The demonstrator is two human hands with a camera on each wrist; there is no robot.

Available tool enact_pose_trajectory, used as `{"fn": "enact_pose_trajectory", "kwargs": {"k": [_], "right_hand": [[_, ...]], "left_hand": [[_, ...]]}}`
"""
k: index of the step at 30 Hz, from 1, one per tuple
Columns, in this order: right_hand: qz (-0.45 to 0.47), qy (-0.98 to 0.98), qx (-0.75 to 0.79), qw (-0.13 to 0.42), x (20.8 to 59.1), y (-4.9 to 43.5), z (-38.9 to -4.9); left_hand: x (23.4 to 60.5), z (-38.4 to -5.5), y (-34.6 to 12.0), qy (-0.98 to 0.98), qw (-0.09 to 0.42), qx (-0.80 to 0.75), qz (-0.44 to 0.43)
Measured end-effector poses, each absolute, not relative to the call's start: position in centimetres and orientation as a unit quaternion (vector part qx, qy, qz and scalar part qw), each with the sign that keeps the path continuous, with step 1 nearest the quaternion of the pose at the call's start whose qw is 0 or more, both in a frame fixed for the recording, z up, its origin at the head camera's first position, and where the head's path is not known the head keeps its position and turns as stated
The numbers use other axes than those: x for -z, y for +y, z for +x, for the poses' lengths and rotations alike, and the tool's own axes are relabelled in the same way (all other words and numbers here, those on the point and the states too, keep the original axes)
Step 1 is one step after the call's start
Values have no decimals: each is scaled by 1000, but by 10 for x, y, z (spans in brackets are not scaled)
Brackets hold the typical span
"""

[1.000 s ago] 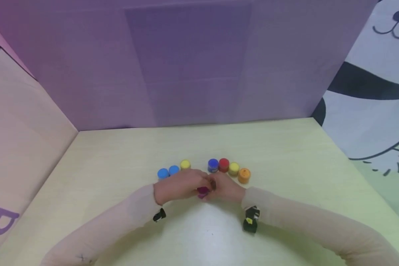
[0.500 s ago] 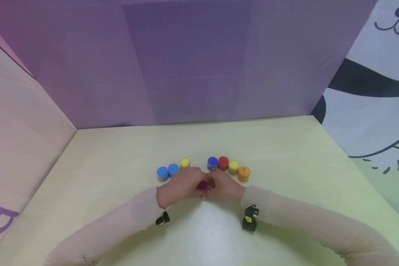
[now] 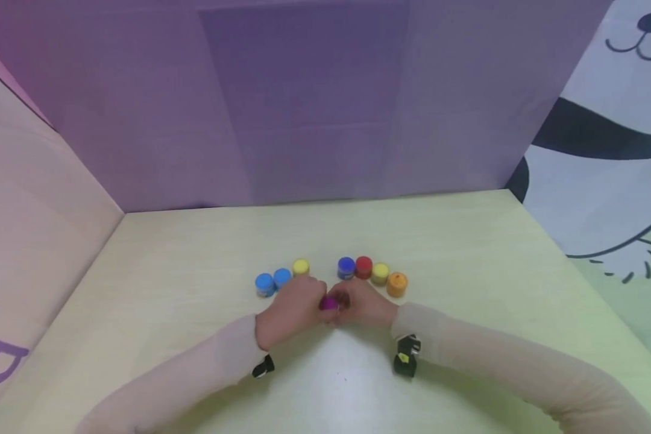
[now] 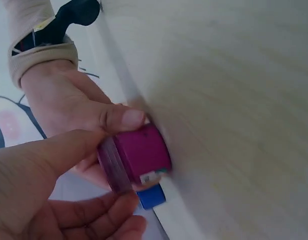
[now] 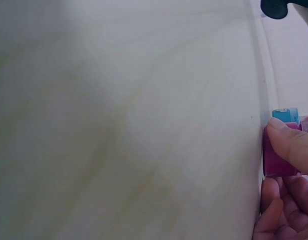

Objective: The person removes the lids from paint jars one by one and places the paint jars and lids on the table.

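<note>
A small magenta paint jar (image 3: 329, 304) sits low over the table between both hands. My left hand (image 3: 297, 305) pinches its lid (image 4: 113, 165) between thumb and fingers, as the left wrist view shows. From the other side my right hand (image 3: 367, 304) grips the jar's body, thumb (image 4: 131, 119) on top and fingers curled beneath. The right wrist view has the magenta body (image 5: 278, 157) at its right edge, partly covered by the right thumb. A white label patch shows on the jar's side in the left wrist view.
Beyond the left hand stand two light-blue jars (image 3: 264, 284) and a yellow jar (image 3: 301, 267). Past the right hand, a dark-blue jar (image 3: 346, 267), a red one (image 3: 364, 266), another yellow one (image 3: 380, 273) and an orange one (image 3: 397, 284) form a curved row. A purple panel (image 3: 314, 108) borders the table's back.
My left hand has turned about the lid, its knuckles now higher and its fingers more tucked in. The right hand holds the jar in nearly the same spot. The other jars stay put.
</note>
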State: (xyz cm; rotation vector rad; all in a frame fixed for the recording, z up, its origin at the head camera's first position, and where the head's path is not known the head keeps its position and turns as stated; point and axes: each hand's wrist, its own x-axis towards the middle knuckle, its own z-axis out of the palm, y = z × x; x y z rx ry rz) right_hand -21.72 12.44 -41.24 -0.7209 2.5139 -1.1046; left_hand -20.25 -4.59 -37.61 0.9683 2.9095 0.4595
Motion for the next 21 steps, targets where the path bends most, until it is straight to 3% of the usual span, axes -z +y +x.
{"fn": "enact_pose_trajectory", "kwargs": {"k": [3, 11, 21], "right_hand": [[-252, 876, 383, 149, 413, 125, -218], [-214, 882, 392, 153, 411, 124, -216], [-241, 882, 380, 137, 412, 123, -216]], "left_hand": [[376, -207, -52, 925, 24, -158, 344], [368, -225, -59, 810, 68, -142, 565], [368, -225, -53, 815, 57, -84, 571]]}}
